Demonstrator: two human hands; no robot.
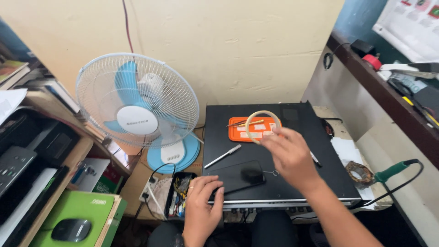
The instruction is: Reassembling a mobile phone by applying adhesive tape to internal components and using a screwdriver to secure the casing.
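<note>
We held a pale ring of tape (261, 126) pinched upright in the fingertips of our right hand (290, 158), raised over the flat black case (302, 137) and just in front of the one orange tray (238, 133) lying on that case. Our left hand (201, 206) rested loosely curled, gripping nothing, at the case's near left edge beside one dark phone (238, 176). On the case we counted one silver pen (222, 156); one white-and-blue fan (137, 112) stood left of it, one green-handled soldering iron (388, 172) right.
</note>
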